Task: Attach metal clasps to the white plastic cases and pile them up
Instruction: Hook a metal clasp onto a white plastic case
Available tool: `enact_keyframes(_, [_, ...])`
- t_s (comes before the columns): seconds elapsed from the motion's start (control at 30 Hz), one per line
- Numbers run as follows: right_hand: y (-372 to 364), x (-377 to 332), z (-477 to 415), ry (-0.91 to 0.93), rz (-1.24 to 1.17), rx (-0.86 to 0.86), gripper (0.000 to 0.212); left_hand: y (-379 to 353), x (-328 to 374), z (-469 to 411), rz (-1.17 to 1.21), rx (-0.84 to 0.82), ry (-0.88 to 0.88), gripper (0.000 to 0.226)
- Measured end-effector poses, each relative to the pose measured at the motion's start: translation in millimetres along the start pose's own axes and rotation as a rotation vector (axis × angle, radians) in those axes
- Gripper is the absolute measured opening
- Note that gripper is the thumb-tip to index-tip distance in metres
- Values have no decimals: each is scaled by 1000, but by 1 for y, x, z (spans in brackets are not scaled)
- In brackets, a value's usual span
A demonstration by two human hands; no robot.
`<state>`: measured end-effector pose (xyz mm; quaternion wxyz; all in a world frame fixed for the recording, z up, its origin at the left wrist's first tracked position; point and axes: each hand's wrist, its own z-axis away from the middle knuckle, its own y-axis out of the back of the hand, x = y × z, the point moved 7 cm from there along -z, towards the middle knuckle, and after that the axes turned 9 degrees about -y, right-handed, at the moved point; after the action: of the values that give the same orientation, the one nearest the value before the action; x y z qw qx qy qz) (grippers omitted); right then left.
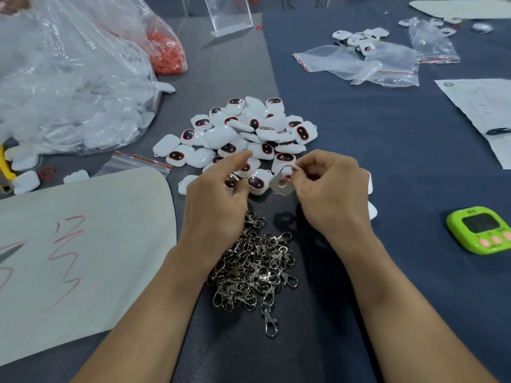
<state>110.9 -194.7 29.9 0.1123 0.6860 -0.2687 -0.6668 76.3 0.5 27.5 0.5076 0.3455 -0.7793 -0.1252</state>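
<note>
A heap of white plastic cases point(243, 134) with dark oval windows lies at the table's middle. Below it spreads a pile of metal clasps point(254, 269). My right hand point(329, 189) pinches a white case point(282, 183) by its loop, and the case hangs tilted above the table. My left hand point(218, 197) hovers just left of it with relaxed, slightly curled fingers and nothing visibly held, above the near edge of the heap.
A big clear bag of white cases point(69, 78) fills the left. A white sheet with red marks point(77, 252) lies at the near left. A green timer point(481, 230) sits on the right, small plastic bags point(365, 62) at the back right, and paper point(481, 106) at the far right.
</note>
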Motion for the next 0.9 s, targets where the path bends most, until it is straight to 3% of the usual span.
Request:
enact_keyframes(0.03, [0,6,-5,-81,-115,-13,9,-4,3,0,-54,-51,-36,49])
enact_keyframes(0.1, [-9,11,-12,-316,-653,-174,7,-15,8,1,-153,-179,-98,53])
enact_keyframes(0.17, [-16,11,-17,-416,-1062,-276,37,-22,11,2,-263,-259,-138,52])
enact_keyframes(0.23, [-15,12,-20,-365,-969,-266,55,-23,12,2,-324,-265,-165,50])
enact_keyframes(0.3, [-9,9,-16,-231,-600,-183,64,-21,13,1,-350,-244,-198,45])
enact_keyframes(0.37, [-5,3,-9,-114,-274,-96,63,-18,16,1,-346,-216,-223,39])
enact_keyframes(0.5, [-16,-19,10,148,-7,-146,51,-7,22,1,-327,-92,-252,28])
enact_keyframes(0.6, [-27,-26,24,246,52,-262,50,0,19,2,-2,-29,-153,21])
enact_keyframes(0.7, [-27,-27,28,245,-12,-272,37,7,12,0,237,38,-17,14])
enact_keyframes(0.8, [-25,-24,26,179,-42,-253,19,19,-7,-5,234,106,115,11])
enact_keyframes(0.9, [-30,-17,25,54,-125,-357,16,20,-15,-6,-28,-116,95,6])
